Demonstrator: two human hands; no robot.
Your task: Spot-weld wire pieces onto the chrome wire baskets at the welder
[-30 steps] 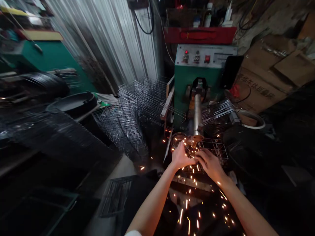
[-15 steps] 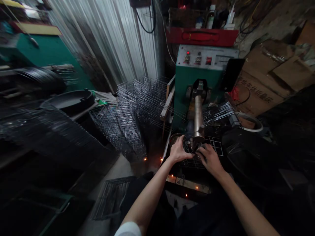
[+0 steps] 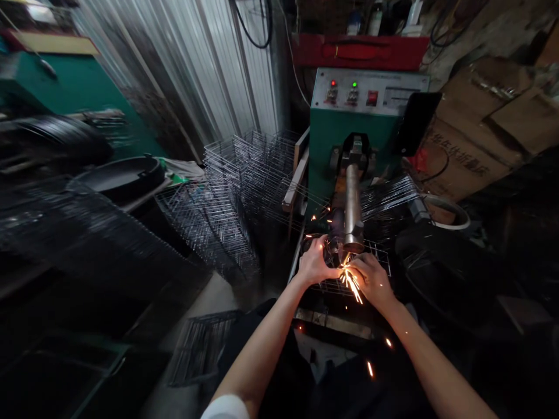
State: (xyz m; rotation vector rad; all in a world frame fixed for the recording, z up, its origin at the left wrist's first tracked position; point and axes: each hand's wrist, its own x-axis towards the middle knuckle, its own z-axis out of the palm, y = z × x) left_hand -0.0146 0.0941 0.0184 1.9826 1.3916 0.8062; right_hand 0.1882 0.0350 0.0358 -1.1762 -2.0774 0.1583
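Under the metal cylinder (image 3: 353,203) of a green spot welder (image 3: 288,201) lies a wire grid (image 3: 382,256). My left hand (image 3: 312,265) grips its left side, fingers curled over the wires and thumb stretched right toward the weld point. Close on the right, my right hand (image 3: 371,278) has its fingers pinched at the grid beside that point; any small piece between the fingertips is hidden. Bright sparks (image 3: 351,285) spray down from between my hands. Red and green lamps glow on the control panel (image 3: 367,96).
Stacked wire grids (image 3: 218,215) stand left of the machine, and more wire panels (image 3: 203,346) lie low in front. Loose wire rods (image 3: 391,195) rest at the right, near cardboard boxes (image 3: 463,157). A red toolbox (image 3: 358,51) sits behind the machine.
Sparks now burst at the weld point, and a green lamp has lit on the panel. My hands have stayed almost in place; the view has shifted slightly.
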